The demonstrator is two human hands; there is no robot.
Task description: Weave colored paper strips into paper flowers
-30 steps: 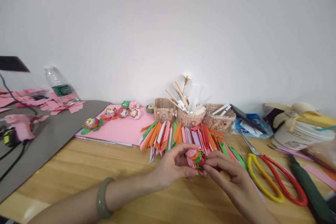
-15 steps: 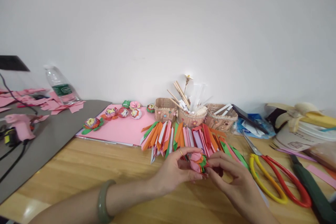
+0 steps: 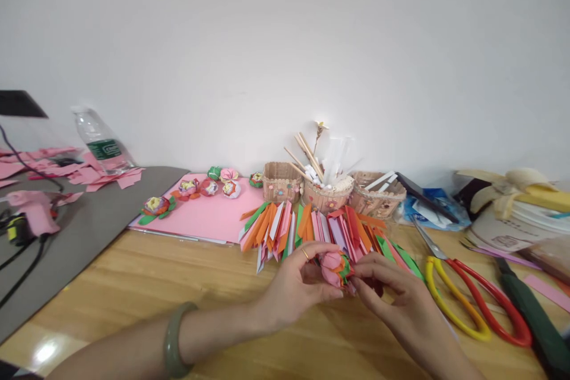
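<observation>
A small folded paper flower (image 3: 335,268), pink with orange, green and red, is held above the wooden table. My left hand (image 3: 298,282) grips it from the left, thumb below and fingers above. On its right side, the fingertips of my right hand (image 3: 392,285) pinch the red and green edge. Just behind the hands lies a wide row of folded paper strips (image 3: 271,228) in orange, pink, white, green and red. Finished-looking paper flowers (image 3: 209,187) rest on a pink sheet (image 3: 209,217) at the back left.
Three small baskets (image 3: 327,199) stand by the wall, the middle one with sticks. Scissors (image 3: 472,291) and a dark green tool (image 3: 529,314) lie at the right. A pink glue gun (image 3: 38,212), bottle (image 3: 104,145) and pink scraps (image 3: 100,177) are at the left.
The camera view has shifted slightly. Both hands still hold the flower, and more of its pink side shows between them.
</observation>
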